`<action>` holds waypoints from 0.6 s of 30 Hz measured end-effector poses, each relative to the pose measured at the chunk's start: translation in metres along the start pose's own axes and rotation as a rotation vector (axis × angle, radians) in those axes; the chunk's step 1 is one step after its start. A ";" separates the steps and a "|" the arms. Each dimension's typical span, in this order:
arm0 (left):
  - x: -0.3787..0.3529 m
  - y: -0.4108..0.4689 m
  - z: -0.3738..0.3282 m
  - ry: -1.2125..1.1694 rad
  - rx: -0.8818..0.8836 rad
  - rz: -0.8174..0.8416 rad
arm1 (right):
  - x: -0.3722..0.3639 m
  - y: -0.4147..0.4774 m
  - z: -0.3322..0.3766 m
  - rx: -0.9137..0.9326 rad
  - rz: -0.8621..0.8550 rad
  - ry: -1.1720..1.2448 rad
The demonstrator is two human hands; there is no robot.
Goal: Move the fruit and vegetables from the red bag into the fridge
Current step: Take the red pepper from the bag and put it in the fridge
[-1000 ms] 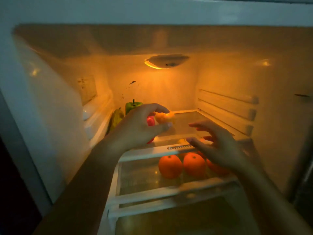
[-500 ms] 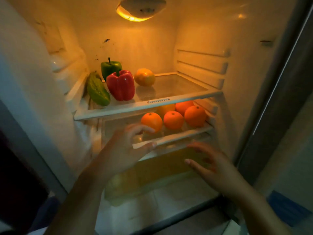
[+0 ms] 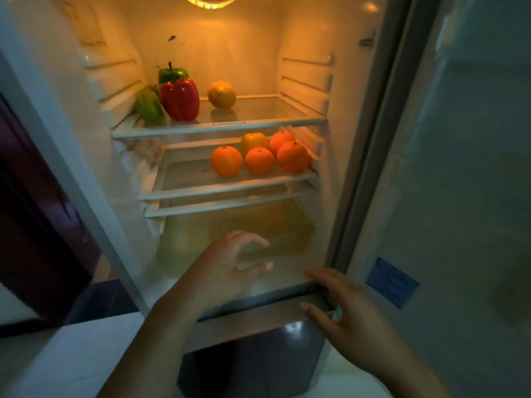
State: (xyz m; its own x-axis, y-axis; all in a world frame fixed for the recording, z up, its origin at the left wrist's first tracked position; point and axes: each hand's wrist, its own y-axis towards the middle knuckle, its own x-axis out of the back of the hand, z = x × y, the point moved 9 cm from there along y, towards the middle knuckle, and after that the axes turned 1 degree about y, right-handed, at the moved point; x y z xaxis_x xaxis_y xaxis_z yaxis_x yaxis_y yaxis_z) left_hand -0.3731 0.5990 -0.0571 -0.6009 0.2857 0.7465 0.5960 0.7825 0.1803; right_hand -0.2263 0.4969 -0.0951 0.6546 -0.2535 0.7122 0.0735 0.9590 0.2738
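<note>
Left hand (image 3: pixel 227 271) and right hand (image 3: pixel 353 320) are both empty, fingers loose and spread, grasping nothing, low at the bottom sill of the open white fridge (image 3: pixel 304 47). Red bag not in view. Top glass shelf (image 3: pixel 218 128): glossy red bell pepper (image 3: pixel 179 99), green bell pepper (image 3: pixel 173 73) behind it, long green vegetable (image 3: pixel 148 106) propped against the left wall, yellow-orange round fruit (image 3: pixel 221 94). Middle glass shelf (image 3: pixel 227 188): four round oranges (image 3: pixel 259 160) and a yellow apple (image 3: pixel 254 140), bunched right, probably so they don't roll. Empty hands suggest another fetch or loading is finished; cannot tell.
</note>
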 end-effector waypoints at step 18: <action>-0.153 -0.171 -0.104 0.060 0.058 0.203 | 0.053 -0.239 -0.061 -0.230 0.099 -0.052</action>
State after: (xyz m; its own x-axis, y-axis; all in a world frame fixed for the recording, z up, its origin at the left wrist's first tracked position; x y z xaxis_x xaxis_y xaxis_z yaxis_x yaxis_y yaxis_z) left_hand -0.3280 0.3643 -0.1354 -0.4381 0.4088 0.8006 0.6688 0.7433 -0.0135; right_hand -0.1631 0.2625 -0.1623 0.6283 -0.1571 0.7619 0.1835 0.9817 0.0511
